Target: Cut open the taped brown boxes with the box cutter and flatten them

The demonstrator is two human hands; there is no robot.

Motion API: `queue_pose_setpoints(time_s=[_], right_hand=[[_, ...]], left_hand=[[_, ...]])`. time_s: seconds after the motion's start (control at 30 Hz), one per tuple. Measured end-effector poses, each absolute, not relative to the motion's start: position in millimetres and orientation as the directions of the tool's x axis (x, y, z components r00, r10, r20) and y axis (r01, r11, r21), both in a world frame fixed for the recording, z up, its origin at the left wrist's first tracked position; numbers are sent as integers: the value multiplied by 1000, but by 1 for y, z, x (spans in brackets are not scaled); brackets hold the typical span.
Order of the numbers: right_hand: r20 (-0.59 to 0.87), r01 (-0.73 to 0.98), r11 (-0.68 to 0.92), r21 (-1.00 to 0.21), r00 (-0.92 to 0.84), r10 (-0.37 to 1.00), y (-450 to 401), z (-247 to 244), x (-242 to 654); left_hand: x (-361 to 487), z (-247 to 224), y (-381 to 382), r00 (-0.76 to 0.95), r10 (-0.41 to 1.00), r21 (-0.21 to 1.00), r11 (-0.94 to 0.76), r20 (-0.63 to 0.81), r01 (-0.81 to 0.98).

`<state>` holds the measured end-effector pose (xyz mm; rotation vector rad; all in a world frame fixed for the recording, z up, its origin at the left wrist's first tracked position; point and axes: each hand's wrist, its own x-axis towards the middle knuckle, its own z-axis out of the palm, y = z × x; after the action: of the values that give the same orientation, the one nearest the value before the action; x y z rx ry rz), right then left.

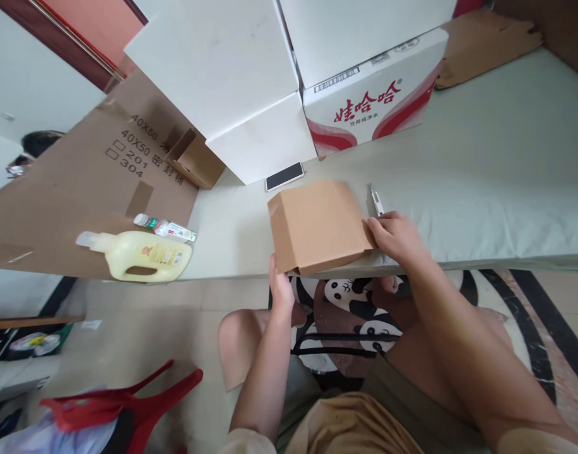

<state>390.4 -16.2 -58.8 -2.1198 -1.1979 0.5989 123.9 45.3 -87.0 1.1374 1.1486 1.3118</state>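
A small brown cardboard box (320, 224) with flaps folded out at its sides rests at the front edge of the cloth-covered table. My left hand (281, 287) grips its lower left corner, fingers partly hidden under the cardboard. At the right side, my right hand (399, 236) pinches the flap between thumb and fingers. Just beyond the right hand lies a white utility knife (377, 200), apart from the box. A phone (284, 177) with a dark screen lies behind the box.
White cartons (265, 135) and a red-and-white printed carton (365, 104) stand along the back. On the left are a large cardboard sheet (81, 170), a yellow jug (149, 255) and a small bottle (168, 227). A red chair (147, 403) stands on the floor.
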Motion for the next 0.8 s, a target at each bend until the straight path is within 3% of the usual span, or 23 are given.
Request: queue_pose_setpoints(time_s=[0.1, 0.17, 0.27, 0.37, 0.47, 0.63, 0.8], right_hand=[[-187, 351, -336, -874, 396, 899, -14, -54, 389], [-149, 227, -237, -945, 347, 926, -14, -53, 385], [-59, 51, -75, -996, 259, 964, -16, -55, 378], [-41, -84, -27, -996, 175, 984, -16, -57, 372], [-58, -92, -41, -995, 197, 979, -14, -59, 370], [-28, 107, -67, -992, 333, 943, -11, -58, 374], [4, 152, -71, -986, 446, 895, -10, -58, 376]], left_hand=[[118, -89, 55, -129, 985, 956, 71, -111, -284], [115, -86, 58, -156, 973, 932, 107, -169, -346], [112, -77, 59, -115, 984, 934, 92, -139, -347], [111, -71, 60, -53, 991, 938, 97, -121, -332], [114, -73, 63, -27, 993, 953, 105, -118, -285], [117, -83, 69, -133, 987, 984, 67, -89, -163], [111, -80, 70, 16, 995, 994, 100, -100, -36]])
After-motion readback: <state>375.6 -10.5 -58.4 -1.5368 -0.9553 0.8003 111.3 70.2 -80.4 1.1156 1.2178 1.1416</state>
